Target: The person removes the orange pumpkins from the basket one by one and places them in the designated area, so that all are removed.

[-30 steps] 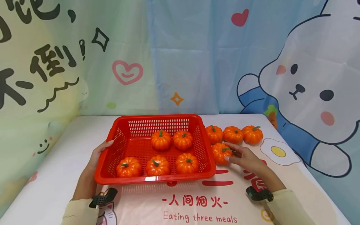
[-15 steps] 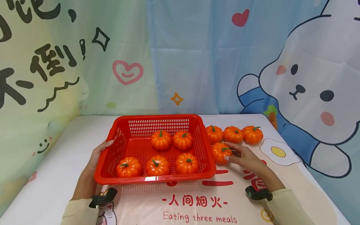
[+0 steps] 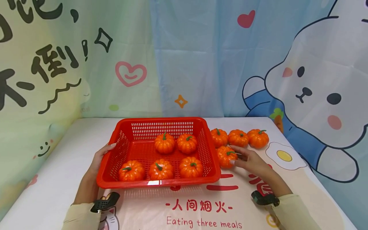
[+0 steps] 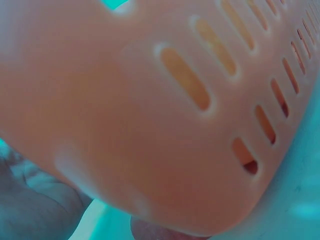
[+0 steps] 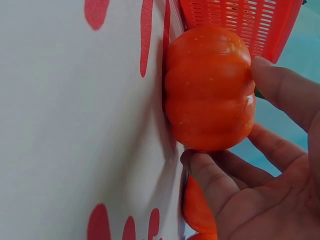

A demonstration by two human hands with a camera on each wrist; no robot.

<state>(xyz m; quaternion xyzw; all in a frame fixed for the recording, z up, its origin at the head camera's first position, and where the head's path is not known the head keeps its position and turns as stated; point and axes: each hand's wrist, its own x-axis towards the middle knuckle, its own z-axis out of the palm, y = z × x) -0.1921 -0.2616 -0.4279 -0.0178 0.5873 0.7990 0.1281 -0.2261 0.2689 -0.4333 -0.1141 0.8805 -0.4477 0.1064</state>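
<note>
A red plastic basket (image 3: 129, 184) with slotted walls stands mid-table, holding several small orange pumpkins (image 3: 161, 171) with green stems. My left hand (image 3: 96, 161) grips its left side, thumb at the rim; most of the fingers are hidden behind the wall. In the left wrist view the basket's outer wall (image 4: 125, 135) fills most of the picture. Just outside the right wall, my right hand (image 3: 254, 162) holds another pumpkin (image 3: 225, 157) between thumb and fingers. The right wrist view has this pumpkin (image 5: 210, 90) resting at the table surface, thumb on its upper side and fingertips along its near side.
Behind the held pumpkin, three more pumpkins (image 3: 238, 138) sit in a row along the basket's right side. A printed cloth (image 3: 201, 210) covers the table (image 3: 66, 153). A patterned curtain (image 3: 187, 64) hangs at the back. Both wrists wear black camera straps (image 3: 264, 198).
</note>
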